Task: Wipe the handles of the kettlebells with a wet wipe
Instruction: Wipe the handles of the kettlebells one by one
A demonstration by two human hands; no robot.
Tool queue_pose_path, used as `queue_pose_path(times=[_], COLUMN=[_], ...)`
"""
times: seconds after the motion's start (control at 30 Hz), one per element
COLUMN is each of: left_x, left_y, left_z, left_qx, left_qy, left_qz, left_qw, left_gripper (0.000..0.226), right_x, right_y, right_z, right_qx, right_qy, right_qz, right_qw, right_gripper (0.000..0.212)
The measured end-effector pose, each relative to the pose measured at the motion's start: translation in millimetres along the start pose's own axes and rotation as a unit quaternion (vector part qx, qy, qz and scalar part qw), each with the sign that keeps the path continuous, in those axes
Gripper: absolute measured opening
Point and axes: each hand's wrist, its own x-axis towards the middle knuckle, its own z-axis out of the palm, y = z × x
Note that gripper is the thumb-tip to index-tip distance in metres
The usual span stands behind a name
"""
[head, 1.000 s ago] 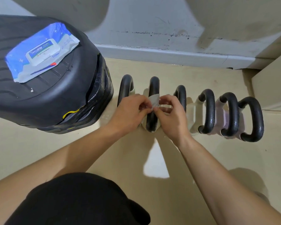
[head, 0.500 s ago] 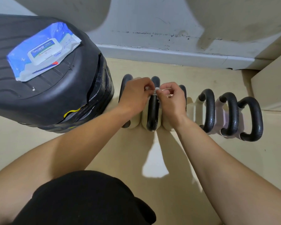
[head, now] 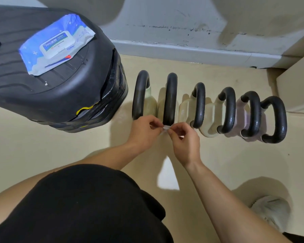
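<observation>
Black stool [head: 47, 88]: I see the biggest item, ribbed and matte, cracked along its rim, standing at the left end of the row.
Kettlebells [head: 207, 120]: 6 in a line on the beige floor [head: 42, 155], pale glossy bodies under thick, rounded, slightly pebbled black handles.
Wipe pack [head: 57, 43]: soft blue-and-white pouch with a hard white flip lid, lying on the stool, well apart from my hands.
Second handle [head: 170, 97]: the 2nd from the left, and I judge it is the one in hand; I would wrap the wipe round the bar, keep it taut and draw it the full arc, near end to far, turning it to a clean face.
Left hand [head: 144, 132]: fingers pinching 1 end of the wipe, the rest curled.
Right hand [head: 184, 137]: thumb and forefinger pinching the other end.
Wet wipe [head: 166, 128]: small white crumpled strip stretched between both hands, just at the near foot of the second handle.
</observation>
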Motion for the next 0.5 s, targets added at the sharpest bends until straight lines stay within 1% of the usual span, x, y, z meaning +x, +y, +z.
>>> queue_pose_path(times=[0.13,0.23,0.33,0.4,0.5], left_x=[0,1,1,2,3], left_y=[-7,-13,-13,-12,-9], left_z=[15,25,34,36,35], left_qx=[-0.108,-0.154,-0.129,-0.116,-0.105], left_qy=[0.01,0.02,0.034,0.035,0.034], left_qz=[-0.104,-0.152,-0.154,-0.153,-0.154], left_qw=[0.989,0.976,0.979,0.981,0.982], left_gripper=[0.017,0.014,0.013,0.014,0.015], right_x=[-2,0,7,12,14], right_y=[8,10,12,11,8], right_z=[7,11,11,10,6], right_qx=[0.022,0.018,-0.026,-0.053,-0.063], right_qy=[0.018,0.023,0.012,-0.001,-0.015], right_qz=[0.051,0.083,0.101,0.091,0.085], right_qw=[0.998,0.996,0.994,0.994,0.994], right_gripper=[0.011,0.003,0.001,0.002,0.005])
